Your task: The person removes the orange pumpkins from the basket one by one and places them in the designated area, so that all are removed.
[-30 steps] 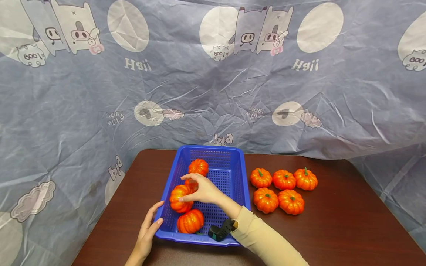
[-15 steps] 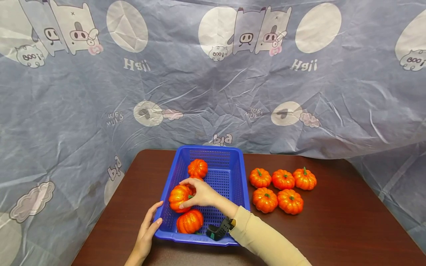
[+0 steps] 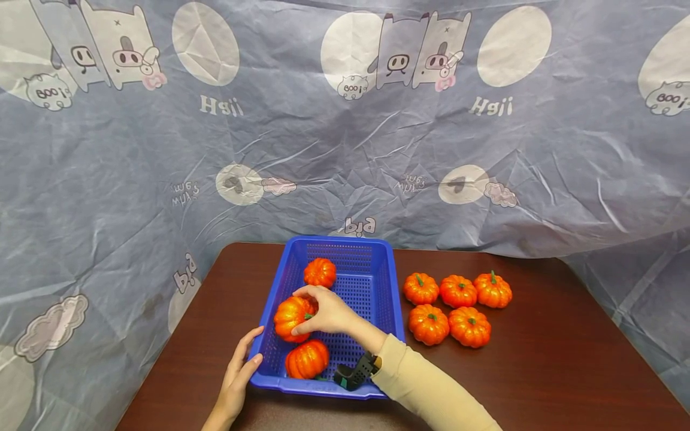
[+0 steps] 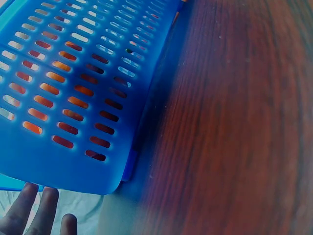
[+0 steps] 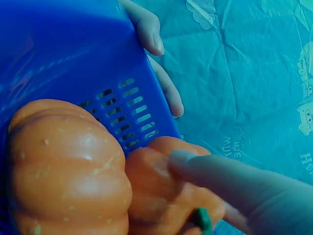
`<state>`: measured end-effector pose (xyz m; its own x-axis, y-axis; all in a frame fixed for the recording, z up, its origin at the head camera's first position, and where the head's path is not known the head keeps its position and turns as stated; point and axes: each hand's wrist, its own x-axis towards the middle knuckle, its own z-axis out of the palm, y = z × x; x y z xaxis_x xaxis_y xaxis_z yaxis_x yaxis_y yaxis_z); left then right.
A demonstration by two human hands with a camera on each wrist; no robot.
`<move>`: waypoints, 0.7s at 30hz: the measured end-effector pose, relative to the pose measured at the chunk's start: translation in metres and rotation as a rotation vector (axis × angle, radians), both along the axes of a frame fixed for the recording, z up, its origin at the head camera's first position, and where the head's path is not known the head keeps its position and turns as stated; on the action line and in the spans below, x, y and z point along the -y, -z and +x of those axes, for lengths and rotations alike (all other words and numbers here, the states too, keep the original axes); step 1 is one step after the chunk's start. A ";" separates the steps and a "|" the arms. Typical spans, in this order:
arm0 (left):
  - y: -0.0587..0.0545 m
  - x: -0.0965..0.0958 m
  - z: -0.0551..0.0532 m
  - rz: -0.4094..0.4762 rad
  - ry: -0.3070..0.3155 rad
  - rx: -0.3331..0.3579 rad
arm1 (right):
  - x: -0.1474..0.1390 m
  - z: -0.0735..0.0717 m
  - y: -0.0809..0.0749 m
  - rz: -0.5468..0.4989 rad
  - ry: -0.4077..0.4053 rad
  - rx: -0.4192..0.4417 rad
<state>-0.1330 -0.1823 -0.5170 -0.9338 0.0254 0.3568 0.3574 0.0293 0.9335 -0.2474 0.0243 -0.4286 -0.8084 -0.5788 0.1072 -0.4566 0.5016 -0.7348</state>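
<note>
In the head view, my right hand [image 3: 330, 312] reaches into the blue basket [image 3: 398, 299] and grips a small orange pumpkin [image 3: 291, 320] between thumb and fingers. Its green stem [image 5: 203, 220] shows below the thumb in the right wrist view. A second pumpkin [image 3: 307, 359] lies on its side nearer the basket's front, and a third pumpkin [image 3: 320, 272] sits toward the back. My left hand [image 3: 235, 377] rests against the basket's left rim with fingers extended. In the left wrist view its fingertips [image 4: 49, 196] meet the basket's edge.
Several more orange pumpkins [image 3: 458, 291] stand in two rows on the brown table [image 3: 550, 359], right of the basket. A black strap device [image 3: 356, 372] is on my right wrist, over the basket's front. A grey patterned cloth [image 3: 334, 149] hangs behind and around the table.
My right fingers have settled around the pumpkin, which has turned so that its stem shows beside the hand and shifted slightly away from me. My left hand stays at the rim.
</note>
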 end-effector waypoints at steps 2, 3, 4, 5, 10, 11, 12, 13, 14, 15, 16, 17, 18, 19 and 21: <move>0.000 0.000 0.001 -0.003 -0.006 0.006 | -0.001 0.001 -0.004 -0.004 0.026 -0.001; 0.000 0.000 0.001 -0.004 -0.008 0.008 | -0.002 0.002 -0.006 -0.008 0.038 -0.007; 0.000 0.000 0.001 -0.004 -0.008 0.009 | -0.002 0.002 -0.009 -0.015 0.053 -0.008; 0.000 0.000 0.001 -0.002 -0.005 0.006 | -0.003 0.002 -0.010 -0.023 0.065 -0.010; 0.001 0.000 0.000 0.006 0.002 -0.008 | -0.006 0.002 -0.018 -0.046 0.113 -0.033; 0.001 0.000 0.000 0.005 0.001 -0.009 | -0.007 0.001 -0.019 -0.047 0.116 -0.039; 0.001 0.000 0.000 0.004 -0.003 -0.006 | -0.008 0.001 -0.022 -0.050 0.119 -0.041; 0.001 0.000 0.000 0.003 -0.007 -0.004 | -0.009 0.001 -0.024 -0.055 0.121 -0.042; 0.001 0.000 0.000 0.003 -0.009 -0.003 | -0.010 0.001 -0.026 -0.064 0.124 -0.040; 0.001 0.000 0.000 0.003 -0.011 -0.001 | -0.012 0.001 -0.028 -0.073 0.128 -0.038; 0.001 0.000 0.000 0.002 -0.013 0.001 | -0.014 0.001 -0.031 -0.084 0.131 -0.031; 0.001 0.000 0.000 0.001 -0.014 0.001 | -0.015 0.001 -0.033 -0.100 0.133 -0.026; 0.001 0.000 0.000 0.000 -0.015 0.002 | -0.017 0.001 -0.035 -0.114 0.135 -0.019; 0.001 0.000 0.000 -0.002 -0.017 0.002 | -0.019 0.000 -0.037 -0.125 0.138 -0.017; 0.002 0.000 0.000 -0.006 -0.018 -0.002 | -0.025 -0.001 -0.042 -0.147 0.145 -0.019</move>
<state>-0.1328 -0.1824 -0.5187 -0.9333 0.0104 0.3589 0.3590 0.0409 0.9324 -0.2480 0.0489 -0.3862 -0.8790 -0.4337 0.1981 -0.4022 0.4514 -0.7965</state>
